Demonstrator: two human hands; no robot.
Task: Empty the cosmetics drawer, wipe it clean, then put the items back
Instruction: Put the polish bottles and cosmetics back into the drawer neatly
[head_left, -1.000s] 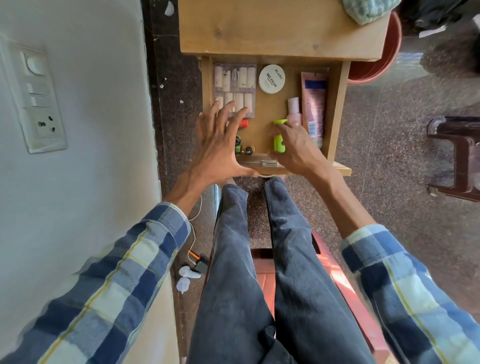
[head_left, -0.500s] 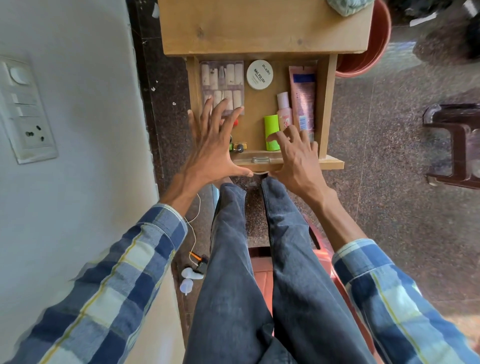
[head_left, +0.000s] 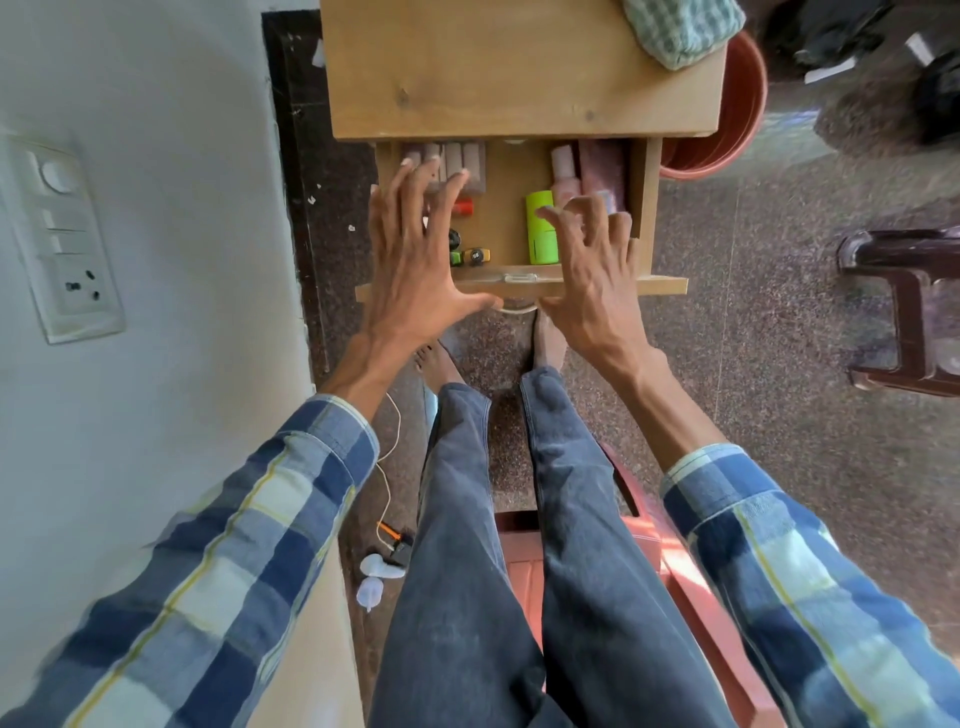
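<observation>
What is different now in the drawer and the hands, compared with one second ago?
The right hand let go of the lime-green tube, which now lies flat in the wooden drawer. The drawer has slid inward, hiding the round white jar under the tabletop. The left hand remains spread open over the nail strip pack; the pink bottle is unmoved.

Your sleeves (head_left: 234, 545) show a blue, white and pale-blue check with thin yellow lines; your trousers (head_left: 467, 571) are faded dark blue denim. The drawer (head_left: 506, 208) is tan wood, holding a lime-green tube (head_left: 540, 228), a pale pink bottle (head_left: 562, 171) and a small red-orange cap (head_left: 462, 207). You have a green-and-white checked cloth (head_left: 680, 26), a terracotta-red tub (head_left: 737, 104) and a speckled brown-grey floor (head_left: 753, 364).
</observation>
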